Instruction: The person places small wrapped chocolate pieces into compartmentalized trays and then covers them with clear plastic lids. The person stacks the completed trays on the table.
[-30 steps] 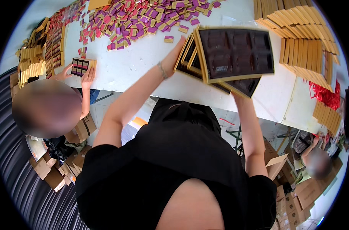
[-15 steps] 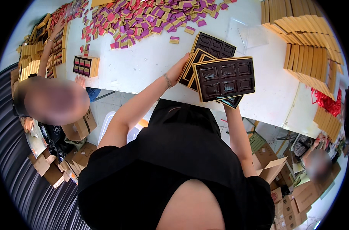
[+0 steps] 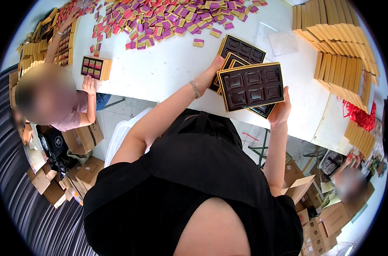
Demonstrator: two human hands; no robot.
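Note:
A dark brown tray [image 3: 250,86] with a gold rim and six moulded pockets is lifted just above the white table [image 3: 168,68]. My right hand [image 3: 280,111] grips its near right corner from below. My left hand [image 3: 214,68] holds its left edge and rests on a small stack of similar trays [image 3: 241,49] lying on the table beneath. The pockets of the lifted tray look empty.
Many small purple and gold wrapped pieces [image 3: 159,19] are spread over the far table. Stacks of gold boxes [image 3: 341,55] stand at the right. A person at the left touches a partly filled tray [image 3: 95,67]. Cardboard boxes [image 3: 81,175] lie on the floor.
The lifted tray has come down and toward me, from high over the table to just above the stack. The person at the left has shifted further into view.

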